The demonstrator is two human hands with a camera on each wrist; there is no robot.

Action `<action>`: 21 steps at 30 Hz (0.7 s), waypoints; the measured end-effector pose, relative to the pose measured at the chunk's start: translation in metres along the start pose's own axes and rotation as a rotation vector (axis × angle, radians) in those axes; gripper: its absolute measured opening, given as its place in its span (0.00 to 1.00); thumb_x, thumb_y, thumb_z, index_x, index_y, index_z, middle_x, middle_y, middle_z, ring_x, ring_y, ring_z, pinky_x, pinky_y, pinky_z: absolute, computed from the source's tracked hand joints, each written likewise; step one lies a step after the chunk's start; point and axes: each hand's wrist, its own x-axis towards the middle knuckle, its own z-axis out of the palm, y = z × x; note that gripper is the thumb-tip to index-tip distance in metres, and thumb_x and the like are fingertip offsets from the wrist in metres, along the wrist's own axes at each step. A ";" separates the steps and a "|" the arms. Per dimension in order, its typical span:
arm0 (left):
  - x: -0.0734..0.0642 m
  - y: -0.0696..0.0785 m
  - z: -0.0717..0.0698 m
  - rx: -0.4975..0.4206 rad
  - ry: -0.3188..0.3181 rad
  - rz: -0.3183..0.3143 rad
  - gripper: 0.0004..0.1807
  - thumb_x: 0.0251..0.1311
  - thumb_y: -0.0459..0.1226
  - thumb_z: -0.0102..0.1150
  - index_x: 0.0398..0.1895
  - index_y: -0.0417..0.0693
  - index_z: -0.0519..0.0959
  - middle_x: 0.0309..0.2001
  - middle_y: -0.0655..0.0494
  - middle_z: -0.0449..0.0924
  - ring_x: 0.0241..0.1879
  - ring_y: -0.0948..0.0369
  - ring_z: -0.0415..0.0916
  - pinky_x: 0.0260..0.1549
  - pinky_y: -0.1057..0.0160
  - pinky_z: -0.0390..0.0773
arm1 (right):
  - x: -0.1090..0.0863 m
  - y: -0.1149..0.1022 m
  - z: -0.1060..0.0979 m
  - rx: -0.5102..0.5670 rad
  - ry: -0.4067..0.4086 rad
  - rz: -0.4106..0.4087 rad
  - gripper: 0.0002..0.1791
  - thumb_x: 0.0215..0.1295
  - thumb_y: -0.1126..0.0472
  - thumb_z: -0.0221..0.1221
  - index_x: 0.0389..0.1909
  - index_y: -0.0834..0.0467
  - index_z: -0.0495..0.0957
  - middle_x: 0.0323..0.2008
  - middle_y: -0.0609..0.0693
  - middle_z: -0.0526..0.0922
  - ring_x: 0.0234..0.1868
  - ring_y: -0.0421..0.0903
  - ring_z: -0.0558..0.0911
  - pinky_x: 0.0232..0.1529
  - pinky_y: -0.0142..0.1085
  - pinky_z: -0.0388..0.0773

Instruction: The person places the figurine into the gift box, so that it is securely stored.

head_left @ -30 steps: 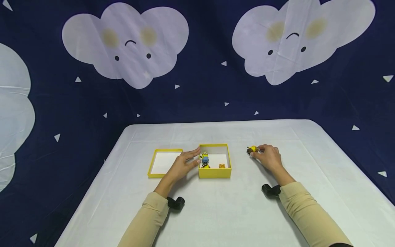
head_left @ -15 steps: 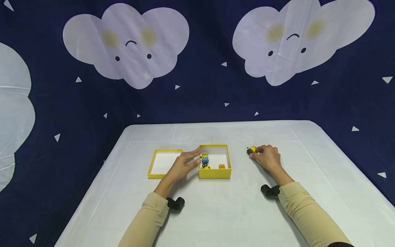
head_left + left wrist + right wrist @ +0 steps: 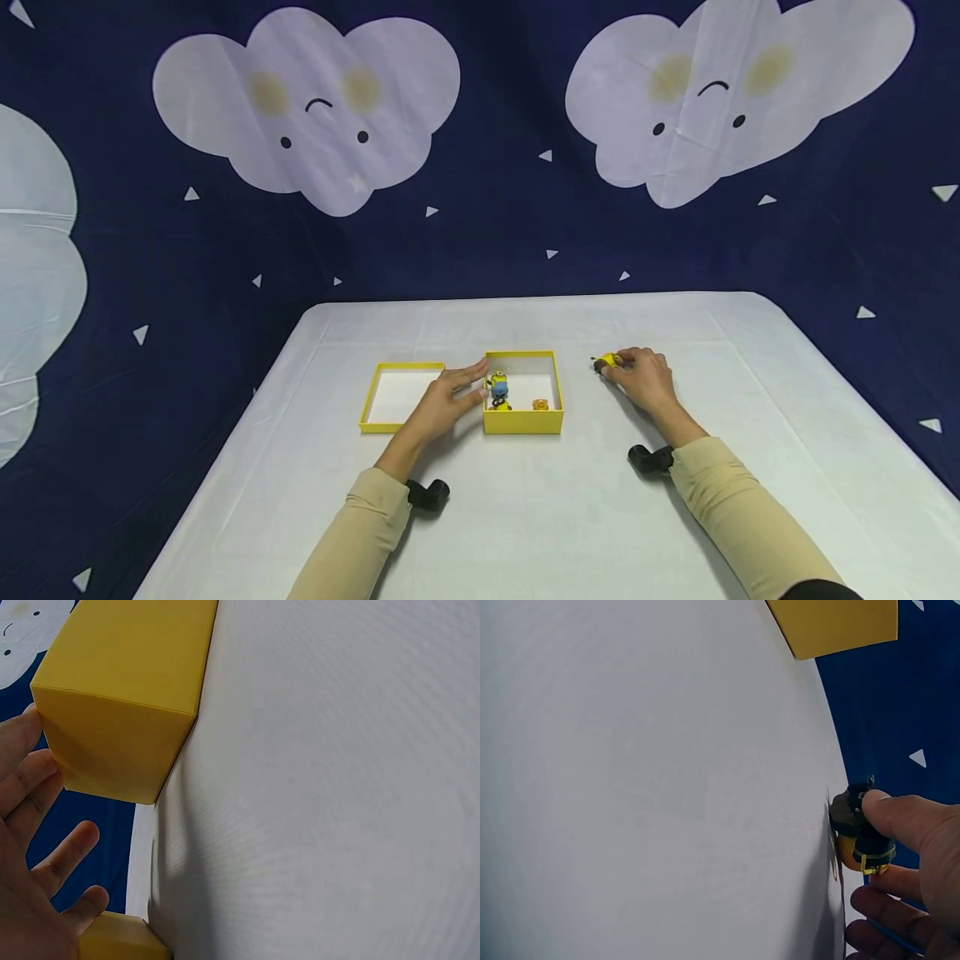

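Note:
My right hand (image 3: pixel 647 382) pinches a small yellow and dark minion figurine (image 3: pixel 604 362) between thumb and fingers, to the right of the yellow box. In the right wrist view the figurine (image 3: pixel 849 814) lies sideways, close over the white cloth, the thumb on its dark part. My left hand (image 3: pixel 444 402) rests against the left side of the open yellow box (image 3: pixel 522 423), fingers fairly straight. The left wrist view has its fingertips (image 3: pixel 45 761) at the box wall. Inside the box are a minion figurine in blue (image 3: pixel 498 387), another black-and-yellow figurine (image 3: pixel 500 405) and a small orange piece (image 3: pixel 540 404).
A shallow yellow-rimmed lid (image 3: pixel 378 428) lies left of the box, partly behind my left hand. White cloth (image 3: pixel 540 517) covers the table. Behind it hangs a dark blue curtain (image 3: pixel 495 242) with clouds.
My right hand has moved slightly left with the figurine, which has turned a little. The left hand, the box and its contents have stayed put.

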 end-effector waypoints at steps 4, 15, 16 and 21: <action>0.000 0.000 0.000 0.003 0.000 0.002 0.25 0.62 0.40 0.59 0.63 0.47 0.71 0.68 0.64 0.66 0.68 0.53 0.60 0.73 0.44 0.42 | 0.002 -0.002 0.003 0.010 -0.002 -0.005 0.29 0.58 0.51 0.62 0.54 0.67 0.75 0.50 0.68 0.80 0.51 0.66 0.72 0.53 0.58 0.66; 0.001 -0.001 0.001 0.016 -0.001 -0.016 0.25 0.62 0.41 0.58 0.63 0.49 0.71 0.67 0.66 0.65 0.69 0.54 0.60 0.74 0.47 0.41 | 0.008 -0.007 0.007 0.007 -0.027 -0.002 0.28 0.60 0.50 0.61 0.54 0.66 0.75 0.49 0.65 0.81 0.52 0.66 0.73 0.54 0.57 0.67; 0.001 -0.001 0.001 0.017 -0.002 -0.018 0.25 0.62 0.41 0.58 0.63 0.49 0.71 0.67 0.67 0.65 0.69 0.55 0.60 0.74 0.47 0.41 | 0.009 -0.008 0.007 0.010 -0.029 0.000 0.28 0.60 0.50 0.61 0.54 0.66 0.75 0.49 0.65 0.82 0.52 0.65 0.74 0.54 0.56 0.67; 0.001 -0.002 0.000 0.021 -0.008 -0.027 0.25 0.63 0.42 0.58 0.63 0.51 0.71 0.67 0.70 0.65 0.69 0.57 0.60 0.74 0.48 0.42 | 0.010 -0.009 0.008 0.027 -0.026 -0.001 0.27 0.59 0.51 0.61 0.53 0.66 0.75 0.46 0.64 0.83 0.50 0.63 0.76 0.53 0.54 0.69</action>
